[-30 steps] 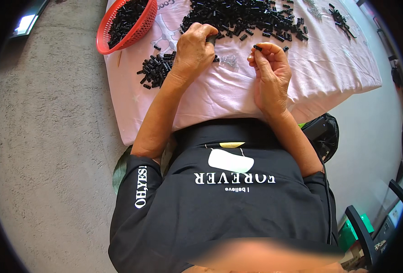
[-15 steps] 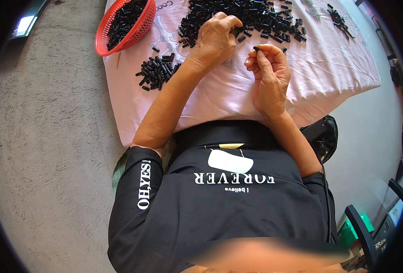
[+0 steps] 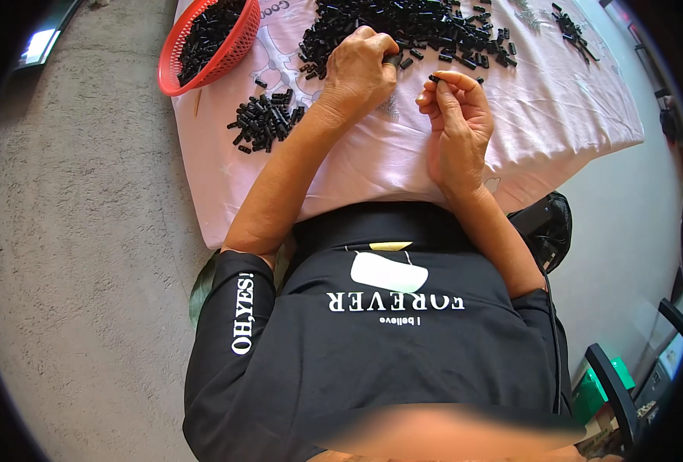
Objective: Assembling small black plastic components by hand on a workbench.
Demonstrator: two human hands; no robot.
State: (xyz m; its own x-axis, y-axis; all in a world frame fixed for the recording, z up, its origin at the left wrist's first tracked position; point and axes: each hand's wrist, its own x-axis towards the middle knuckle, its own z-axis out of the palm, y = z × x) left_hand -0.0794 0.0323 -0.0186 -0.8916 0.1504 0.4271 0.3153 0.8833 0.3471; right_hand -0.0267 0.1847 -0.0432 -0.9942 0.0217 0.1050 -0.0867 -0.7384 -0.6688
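A large heap of short black plastic cylindrical pieces (image 3: 411, 27) lies at the far side of the pink cloth. At its near edge my left hand (image 3: 360, 69), back up, has its fingers closed on a black piece (image 3: 392, 58), partly hidden by the fingers. To the right, my right hand (image 3: 461, 119) is turned palm inward, pinching a small black plastic piece (image 3: 434, 78) between thumb and forefinger. A smaller pile of black pieces (image 3: 263, 123) sits left of my left forearm.
A red plastic basket (image 3: 241, 48) of black pieces stands at the table's far left corner. Thin black parts (image 3: 574, 35) lie at the far right. The pink cloth (image 3: 542, 131) hangs over the table edge. A black bag (image 3: 553, 231) is beyond the near right edge.
My left hand has shifted slightly nearer and left at the heap's edge. The right hand keeps its pinch, almost unmoved. The whole view has drifted a little.
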